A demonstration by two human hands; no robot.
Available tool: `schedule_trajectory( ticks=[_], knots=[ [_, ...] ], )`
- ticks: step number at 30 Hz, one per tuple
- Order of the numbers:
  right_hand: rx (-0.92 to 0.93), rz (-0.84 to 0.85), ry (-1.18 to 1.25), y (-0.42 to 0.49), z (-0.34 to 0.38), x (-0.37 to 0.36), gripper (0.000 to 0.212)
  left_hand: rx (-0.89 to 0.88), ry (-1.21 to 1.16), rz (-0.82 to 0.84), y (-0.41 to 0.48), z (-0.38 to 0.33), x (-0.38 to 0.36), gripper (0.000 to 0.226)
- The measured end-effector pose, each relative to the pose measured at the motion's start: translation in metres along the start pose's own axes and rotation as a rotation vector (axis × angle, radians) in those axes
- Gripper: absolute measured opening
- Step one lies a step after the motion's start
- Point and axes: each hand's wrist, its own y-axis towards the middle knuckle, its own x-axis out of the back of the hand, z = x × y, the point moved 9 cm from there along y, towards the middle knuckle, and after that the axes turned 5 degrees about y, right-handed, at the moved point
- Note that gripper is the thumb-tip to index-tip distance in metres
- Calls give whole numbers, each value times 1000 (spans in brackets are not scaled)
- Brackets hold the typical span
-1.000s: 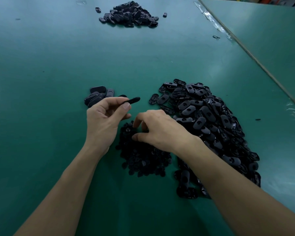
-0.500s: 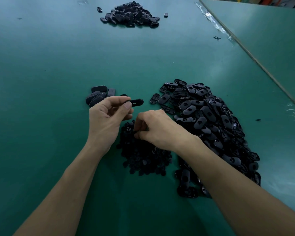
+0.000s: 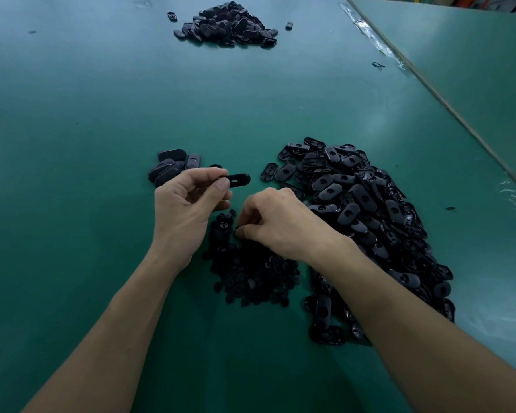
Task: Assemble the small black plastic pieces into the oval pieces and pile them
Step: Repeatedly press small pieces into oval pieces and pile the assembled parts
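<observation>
While the left grip [image 3: 185,210] pinches one black oval plastic piece [image 3: 237,180] by its end between thumb and curled fingers, that piece is held level above the green desk [image 3: 87,114], just beyond the heap of small black plastic pieces [image 3: 251,272]. The free end of the oval piece shows a slot and points right.

The right grip [image 3: 280,225] rests on the far edge of the heap. Its fingers are curled, and thumb and forefinger are closed on a single small black plastic piece [image 3: 236,230], of which only a sliver shows.

Positions relative to the heap:
- A large mound of loose black oval plastic pieces [image 3: 370,219] touches the heap's right side and extends both beyond it and nearer the person.
- A short stack of black oval pieces [image 3: 170,168] lies beyond the heap to the left, partly hidden by the left grip.
- A separate far pile of black oval pieces [image 3: 227,25] lies well beyond the heap.
- A second green surface [image 3: 474,70] lies right of the heap, past a taped seam.
</observation>
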Motion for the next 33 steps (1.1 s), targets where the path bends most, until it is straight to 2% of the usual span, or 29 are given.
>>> schedule_trajectory(
  ticks=[10,13,15,23,33],
  knots=[
    [61,-225,118,-5,7,24,6,15,11,-54,-1,-1,5,9],
    [104,-289,152,-6,14,32,19,6,43,-37,-2,-2,3,10],
    [135,-299,132,-6,21,35,23,1,52,-28,-2,-3,2,11],
    [173,-333,303,-10,28,42,14,-41,116,-31,-1,-1,5,8],
    [159,-349,277,-9,26,44,4,-96,226,14,-4,-7,-4,11]
  ],
)
